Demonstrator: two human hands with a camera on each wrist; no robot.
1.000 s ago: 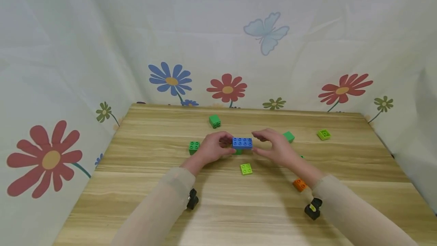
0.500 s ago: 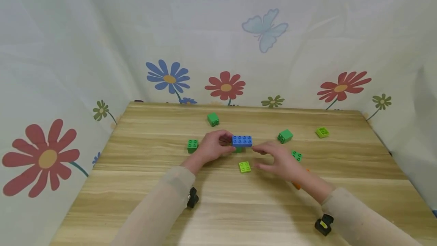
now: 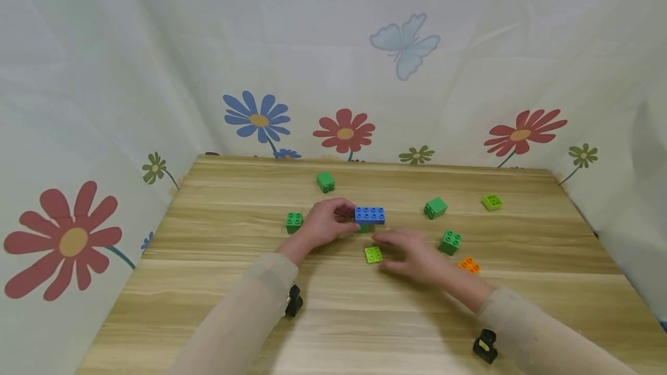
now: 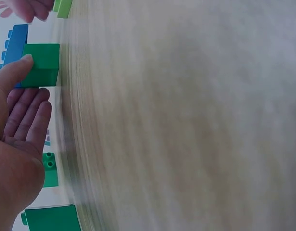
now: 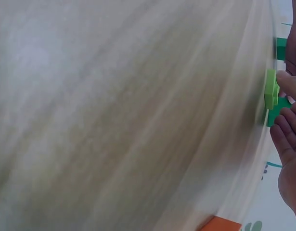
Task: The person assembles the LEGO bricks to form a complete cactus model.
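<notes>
My left hand [image 3: 325,223] grips a blue eight-stud building brick [image 3: 370,215] joined on top of a green brick [image 4: 42,65]. In the left wrist view its thumb lies across the seam between the two bricks. A thin lime four-stud brick [image 3: 373,254] sits on the table just in front of them. Close by on the right is my right hand [image 3: 417,254], its thumb and fingers spread apart near the lime brick. The right wrist view shows the thumb beside that lime brick [image 5: 271,89]; whether it touches cannot be made out.
Green bricks stand left [image 3: 294,223], at the back [image 3: 325,182] and right [image 3: 435,208], with another green brick [image 3: 450,242] beside the right hand. An orange brick [image 3: 469,265] lies by the right wrist. Farther right is an upturned lime brick [image 3: 492,202] on the wooden table [image 3: 354,328].
My right hand has come away from the blue brick's right side, moving down and then left to the lime brick. The left hand keeps its grip in place.
</notes>
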